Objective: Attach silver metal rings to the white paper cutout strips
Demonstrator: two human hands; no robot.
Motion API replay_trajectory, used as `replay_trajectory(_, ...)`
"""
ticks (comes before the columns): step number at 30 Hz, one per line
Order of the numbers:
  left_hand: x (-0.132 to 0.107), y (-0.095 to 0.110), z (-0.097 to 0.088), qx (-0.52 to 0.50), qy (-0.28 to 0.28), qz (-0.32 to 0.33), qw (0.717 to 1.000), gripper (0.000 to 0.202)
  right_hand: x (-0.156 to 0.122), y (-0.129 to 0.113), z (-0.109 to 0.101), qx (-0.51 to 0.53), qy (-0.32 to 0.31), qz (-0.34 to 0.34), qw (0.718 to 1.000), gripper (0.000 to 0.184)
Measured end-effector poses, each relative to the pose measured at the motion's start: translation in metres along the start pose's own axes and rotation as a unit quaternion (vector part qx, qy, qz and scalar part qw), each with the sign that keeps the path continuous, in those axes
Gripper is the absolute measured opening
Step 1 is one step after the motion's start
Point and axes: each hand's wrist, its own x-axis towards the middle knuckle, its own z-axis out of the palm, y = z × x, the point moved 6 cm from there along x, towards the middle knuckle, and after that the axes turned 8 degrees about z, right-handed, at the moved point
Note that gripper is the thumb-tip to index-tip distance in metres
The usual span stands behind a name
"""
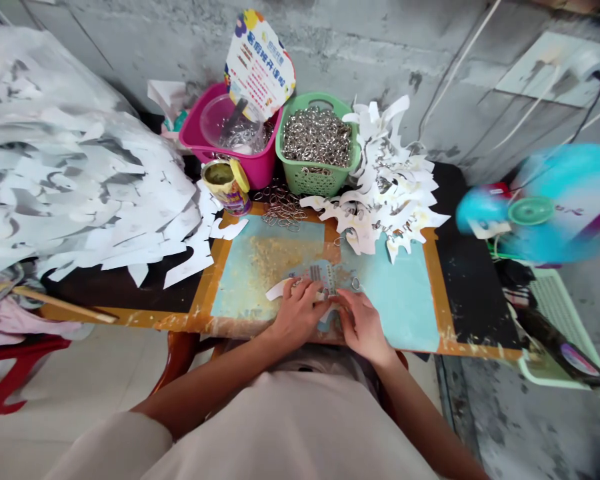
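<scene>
Left hand (pixel 297 312) and right hand (pixel 363 327) together, pinching a white die-cut paper card (pixel 321 276)
Lower centre of frame, on a pale blue rectangular board (pixel 397 300), a small silver metal ring (pixel 355 284) just beside them

Bright, even light with soft shadows, curved wide-angle edges, and a blurred blue fan (pixel 540 193).

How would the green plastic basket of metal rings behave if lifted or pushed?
The green plastic basket is likely heavy for its size, being filled with metal rings. Its slotted walls may flex when lifted, and rings near the rim could spill if pushed.
</scene>
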Motion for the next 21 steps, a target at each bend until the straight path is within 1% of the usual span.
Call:
replay_trajectory(2, -0.003, -0.002, -0.003, -0.031, 0.008, -0.002, 0.999, 0.025, 0.002, 0.001, 0.004, -0.016, -0.006, -0.011, 1.000, 0.047)
replay_trajectory(4, -0.005, -0.005, -0.010, -0.077, 0.024, -0.011, 0.997, 0.026, 0.004, 0.005, 0.007, -0.017, 0.002, -0.002, 1.000, 0.049)
replay_trajectory(6, -0.006, -0.010, -0.019, -0.109, 0.052, -0.034, 0.992, 0.024, 0.003, 0.008, 0.009, -0.007, 0.006, 0.010, 1.000, 0.051)
replay_trajectory(8, -0.004, -0.014, -0.023, -0.107, 0.059, -0.070, 0.990, 0.023, 0.002, 0.010, 0.010, 0.001, 0.004, 0.017, 1.000, 0.052)
replay_trajectory(9, -0.001, -0.015, -0.021, -0.097, 0.048, -0.087, 0.990, 0.021, 0.002, 0.010, 0.010, 0.002, 0.003, 0.017, 1.000, 0.052)
replay_trajectory(12, 0.008, -0.017, -0.009, -0.071, -0.013, -0.127, 0.989, 0.012, 0.002, 0.009, 0.011, -0.002, 0.002, 0.018, 1.000, 0.051)
replay_trajectory(14, 0.013, -0.018, -0.001, -0.069, -0.044, -0.145, 0.986, 0.014, 0.002, 0.010, 0.011, 0.001, -0.003, 0.022, 1.000, 0.051)
replay_trajectory(17, 0.018, -0.019, 0.004, -0.079, -0.066, -0.167, 0.981, 0.013, 0.001, 0.011, 0.012, 0.003, -0.011, 0.026, 1.000, 0.050)
replay_trajectory(21, 0.017, -0.020, 0.005, -0.090, -0.075, -0.182, 0.976, 0.011, 0.001, 0.012, 0.013, -0.010, -0.017, 0.028, 0.999, 0.046)
